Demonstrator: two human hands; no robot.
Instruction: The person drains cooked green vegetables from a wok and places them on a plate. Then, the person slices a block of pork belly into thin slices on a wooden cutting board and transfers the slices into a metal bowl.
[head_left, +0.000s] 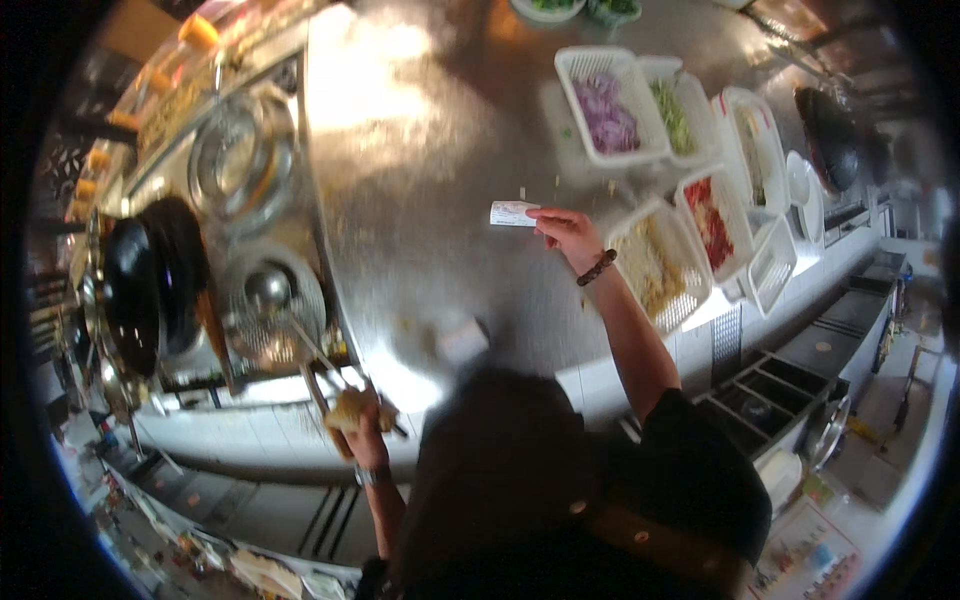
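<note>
Pinched at its right end by my right hand (568, 231), a small printed paper slip (510, 213) is at the stainless steel counter (420, 247). Whether the slip touches the steel I cannot tell. My left hand (367, 439) is closed around a yellowish cloth (352, 412) at the counter's lower left edge. Handles pass beside or under that cloth, among them the long handle of a steel ladle (268, 288); whether my fingers also grip them is hidden. The ladle's bowl rests in a perforated metal strainer (296, 341).
White plastic baskets hold sliced purple onion (606, 112), green shreds (673, 116), red pieces (706, 225) and pale shreds (652, 262). Black woks (135, 292) stand left, below metal bowls (240, 150). Another wok (825, 139) sits far right. A floor drain channel (757, 397) runs behind.
</note>
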